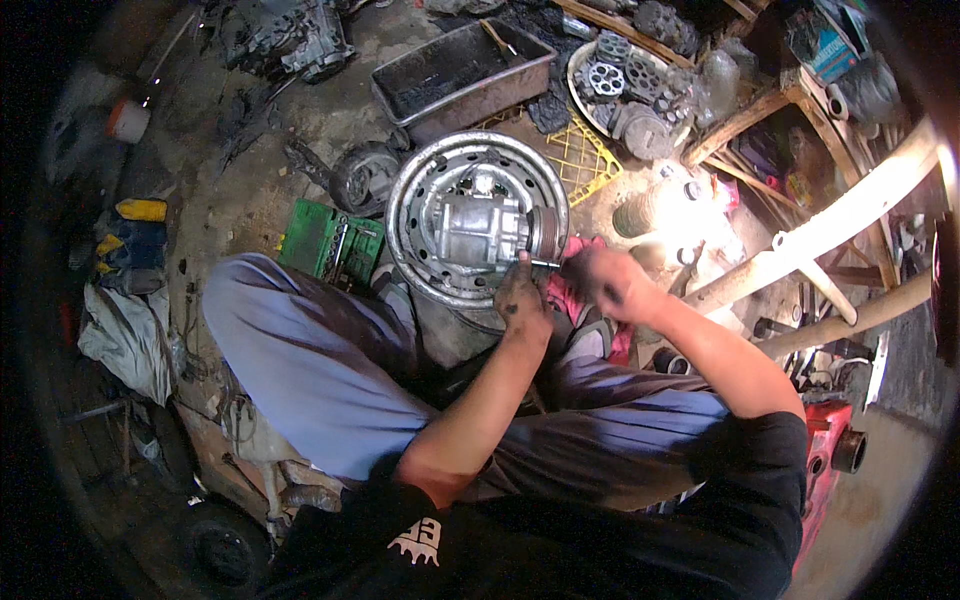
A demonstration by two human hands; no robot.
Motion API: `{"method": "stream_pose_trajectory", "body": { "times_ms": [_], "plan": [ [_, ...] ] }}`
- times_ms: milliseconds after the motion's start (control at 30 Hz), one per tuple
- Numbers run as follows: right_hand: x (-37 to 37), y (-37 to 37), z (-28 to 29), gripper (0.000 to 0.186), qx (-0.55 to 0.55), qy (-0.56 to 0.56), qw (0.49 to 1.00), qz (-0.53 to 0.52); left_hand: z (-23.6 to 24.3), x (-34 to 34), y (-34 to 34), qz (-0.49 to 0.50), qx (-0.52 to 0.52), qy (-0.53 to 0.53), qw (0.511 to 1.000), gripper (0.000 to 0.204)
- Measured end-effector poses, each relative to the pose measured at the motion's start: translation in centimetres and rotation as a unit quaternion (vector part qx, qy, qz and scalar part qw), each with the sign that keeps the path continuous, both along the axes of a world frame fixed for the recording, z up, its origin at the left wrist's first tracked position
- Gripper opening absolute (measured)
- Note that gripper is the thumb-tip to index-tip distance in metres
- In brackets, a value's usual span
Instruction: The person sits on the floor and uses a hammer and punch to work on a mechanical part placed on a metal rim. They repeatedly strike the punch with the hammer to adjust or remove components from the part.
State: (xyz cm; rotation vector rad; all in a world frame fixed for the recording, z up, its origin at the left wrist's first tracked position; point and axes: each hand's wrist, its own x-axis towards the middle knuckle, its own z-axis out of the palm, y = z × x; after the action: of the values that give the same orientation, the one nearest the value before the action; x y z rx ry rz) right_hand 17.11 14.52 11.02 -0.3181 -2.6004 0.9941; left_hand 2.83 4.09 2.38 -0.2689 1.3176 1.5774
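Observation:
A silver compressor-like metal unit (470, 228) lies on its side on a steel wheel rim (412, 262). Its grooved pulley (543, 234) faces right. Just below the pulley, my left hand (525, 305) is closed, its raised thumb against a thin shiny metal rod (542, 263). That rod runs right toward my right hand (610, 285), which is curled at its other end and smeared by motion. What else the right fingers hold is hidden. A red cloth (580, 246) lies beneath and behind the right hand.
A green socket-set case (332, 243) lies open left of the rim. Behind stand a grimy black tub (470, 122) with a brush (497, 38) and a basin (578, 92) of metal parts. A yellow plastic grid (583, 160) lies between. A pale curved pole (830, 225) crosses at right.

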Motion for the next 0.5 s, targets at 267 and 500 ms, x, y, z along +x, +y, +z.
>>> {"method": "stream_pose_trajectory", "body": {
  "times_ms": [267, 500],
  "plan": [
    [0.8, -0.9, -3.4, 0.031, 0.031, -0.061, 0.997, 0.020, 0.3, 0.3, -0.3, 0.024, 0.062, -0.054, 0.996, 0.037],
    [-1.9, 5.7, -8.5, 0.020, -0.688, -0.103, 0.673, -0.251, 0.4, 1.5, 0.4, 0.108, 0.060, -0.028, 0.992, 0.039]
  ]
}}
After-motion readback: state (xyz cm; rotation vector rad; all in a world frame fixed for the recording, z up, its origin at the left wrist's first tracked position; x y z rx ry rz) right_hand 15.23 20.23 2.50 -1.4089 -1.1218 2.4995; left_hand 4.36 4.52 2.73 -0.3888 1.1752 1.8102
